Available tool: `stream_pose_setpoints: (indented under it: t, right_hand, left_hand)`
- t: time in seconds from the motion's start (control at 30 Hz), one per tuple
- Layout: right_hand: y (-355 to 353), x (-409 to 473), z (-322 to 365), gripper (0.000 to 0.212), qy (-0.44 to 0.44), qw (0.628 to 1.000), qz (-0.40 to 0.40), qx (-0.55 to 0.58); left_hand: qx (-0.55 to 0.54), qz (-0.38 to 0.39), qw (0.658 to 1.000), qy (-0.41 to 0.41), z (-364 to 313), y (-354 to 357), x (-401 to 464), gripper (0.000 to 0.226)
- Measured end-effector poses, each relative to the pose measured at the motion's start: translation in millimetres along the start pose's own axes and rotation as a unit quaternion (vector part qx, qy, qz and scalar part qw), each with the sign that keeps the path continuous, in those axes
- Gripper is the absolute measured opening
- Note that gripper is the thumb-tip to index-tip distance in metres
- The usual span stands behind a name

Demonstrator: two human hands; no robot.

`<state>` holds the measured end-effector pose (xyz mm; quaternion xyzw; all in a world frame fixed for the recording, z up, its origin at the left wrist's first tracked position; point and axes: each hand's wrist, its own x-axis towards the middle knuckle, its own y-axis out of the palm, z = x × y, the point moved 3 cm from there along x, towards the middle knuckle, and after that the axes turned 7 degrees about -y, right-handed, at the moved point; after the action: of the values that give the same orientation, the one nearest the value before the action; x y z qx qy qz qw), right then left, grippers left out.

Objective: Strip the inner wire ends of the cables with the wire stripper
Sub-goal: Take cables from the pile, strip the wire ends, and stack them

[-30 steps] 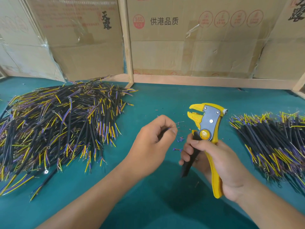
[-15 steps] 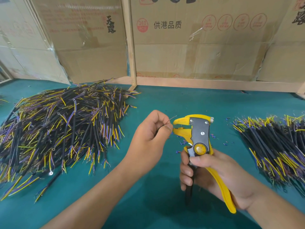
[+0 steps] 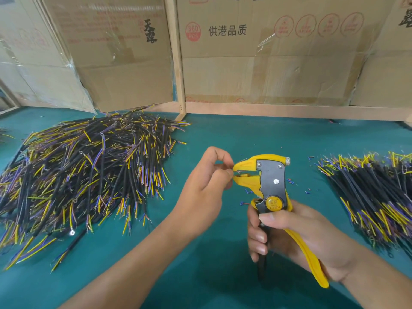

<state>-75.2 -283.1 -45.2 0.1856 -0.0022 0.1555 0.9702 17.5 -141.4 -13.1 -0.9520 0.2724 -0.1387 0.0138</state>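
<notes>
A yellow and black wire stripper (image 3: 270, 182) stands upright over the green table, its jaws pointing left. My right hand (image 3: 292, 239) grips its two handles from below. My left hand (image 3: 205, 186) pinches a thin wire end right at the jaw tips; the cable itself is mostly hidden inside the fingers. A large heap of black cables (image 3: 73, 175) with yellow, blue and purple inner wires lies at the left. A second pile of the same cables (image 3: 374, 197) lies at the right edge.
Small blue and purple insulation scraps (image 3: 289, 181) dot the green table (image 3: 223, 134) around the stripper. Cardboard boxes (image 3: 256, 54) and a wooden frame (image 3: 178, 63) wall off the back of the table.
The stripper has swung from tilted right to jaws facing left, and its jaws have met the wire end that my left hand pinches. My left hand has stayed nearly in place.
</notes>
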Motion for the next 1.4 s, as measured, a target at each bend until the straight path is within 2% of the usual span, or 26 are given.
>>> stream_pose_setpoints:
  t: [0.23, 0.37, 0.47, 0.7, 0.83, 1.0, 1.2, 1.4]
  right_hand:
    - [2.5, -0.8, -0.9, 0.035, 0.014, 0.999, -0.024, 0.016]
    - [4.4, -2.3, 0.2, 0.041, 0.025, 0.998, -0.039, 0.032]
    - [6.6, -2.5, 1.4, 0.043, 0.026, 0.998, -0.035, 0.047]
    - [12.2, -1.7, 1.3, 0.04, 0.022, 0.995, -0.024, 0.095]
    - [13.7, -0.7, 0.0, 0.039, 0.015, 0.993, -0.015, 0.116]
    - [14.4, 0.1, -2.3, 0.038, 0.017, 0.988, 0.006, 0.151]
    - [14.4, -0.9, -3.1, 0.042, 0.021, 0.99, -0.034, 0.138]
    - [16.8, -2.8, 0.0, 0.049, 0.012, 0.991, -0.066, 0.113]
  left_hand:
    - [0.022, -0.005, 1.0, 0.004, 0.9, -1.4, -0.1, 0.012]
    - [0.062, -0.017, 0.998, 0.018, 5.1, -3.7, 0.7, 0.018]
    - [0.099, -0.023, 0.994, 0.039, 6.7, -4.0, 1.6, 0.013]
    - [0.178, -0.049, 0.979, 0.082, 3.4, -4.4, -0.5, 0.01]
    - [0.232, -0.061, 0.964, 0.115, -0.1, -3.2, -3.5, 0.015]
    - [0.28, -0.062, 0.942, 0.173, -4.8, -3.3, -4.1, 0.009]
    - [0.283, -0.04, 0.938, 0.196, -6.5, -2.7, -2.5, 0.009]
    - [0.24, -0.023, 0.953, 0.186, -2.1, -3.3, -1.4, 0.014]
